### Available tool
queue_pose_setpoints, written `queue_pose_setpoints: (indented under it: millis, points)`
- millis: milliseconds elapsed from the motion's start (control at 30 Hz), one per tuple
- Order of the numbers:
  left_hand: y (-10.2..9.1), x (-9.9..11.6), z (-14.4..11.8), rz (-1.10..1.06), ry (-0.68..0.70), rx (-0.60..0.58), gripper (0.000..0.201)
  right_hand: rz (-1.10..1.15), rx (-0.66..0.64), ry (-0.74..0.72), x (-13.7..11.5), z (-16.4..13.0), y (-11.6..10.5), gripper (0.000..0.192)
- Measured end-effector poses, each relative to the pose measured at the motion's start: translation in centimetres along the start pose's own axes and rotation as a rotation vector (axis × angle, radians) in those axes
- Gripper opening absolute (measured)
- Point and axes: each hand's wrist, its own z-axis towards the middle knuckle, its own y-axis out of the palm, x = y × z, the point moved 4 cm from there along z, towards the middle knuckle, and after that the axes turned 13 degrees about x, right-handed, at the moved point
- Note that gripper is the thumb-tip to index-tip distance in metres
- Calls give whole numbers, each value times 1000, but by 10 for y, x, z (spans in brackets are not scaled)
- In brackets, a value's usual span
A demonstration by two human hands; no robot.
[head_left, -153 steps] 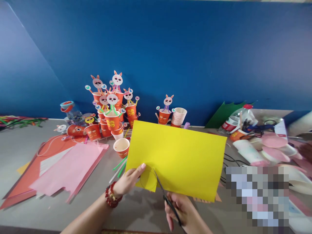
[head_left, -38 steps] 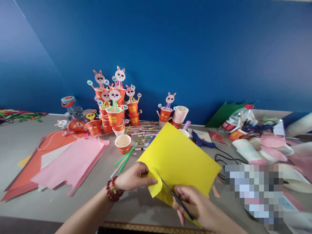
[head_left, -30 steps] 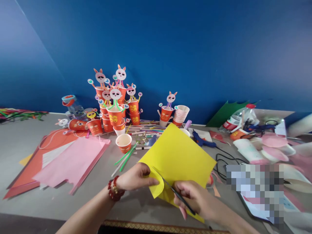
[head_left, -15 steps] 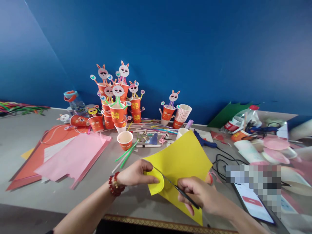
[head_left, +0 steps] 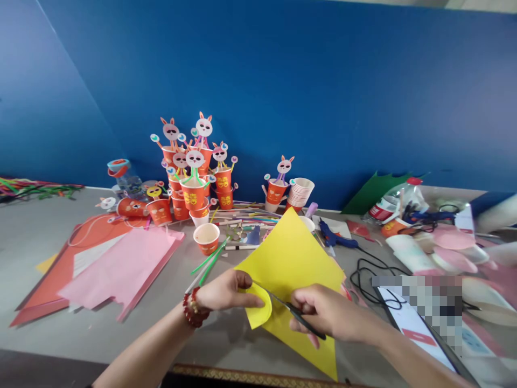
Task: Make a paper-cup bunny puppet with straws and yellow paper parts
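A large sheet of yellow paper is held up at a tilt above the table. My left hand pinches its left edge, thumb pressed on a rounded yellow flap that curls toward me. Black-handled scissors are gripped in my right hand, fingers wrapped round the handles. Their blades reach up and left along the curved edge of the flap, close to my left fingertips. How far the blades are apart is hard to see.
Orange paper cups with rabbit-face figures stand stacked at the back. Pink paper lies on the left. A blue glue gun with a black cable, a phone and a bottle are on the right.
The camera view has tilted up slightly. My right hand and the scissors have shifted a little up and left toward the flap, and the yellow sheet has turned slightly.
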Motion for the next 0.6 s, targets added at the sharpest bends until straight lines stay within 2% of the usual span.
queue_pose_setpoints:
  millis: [200,333,600]
  points:
    - [0,-3,4,-118,-16,9,43,-20,-31,-33,-1,8,-5,41]
    - [-3,-8,5,-108,-39,68,41,-4,-64,-13,-2,7,-9,43]
    - [-5,-2,2,-117,48,106,36,-35,-45,-27,-5,5,-14,45]
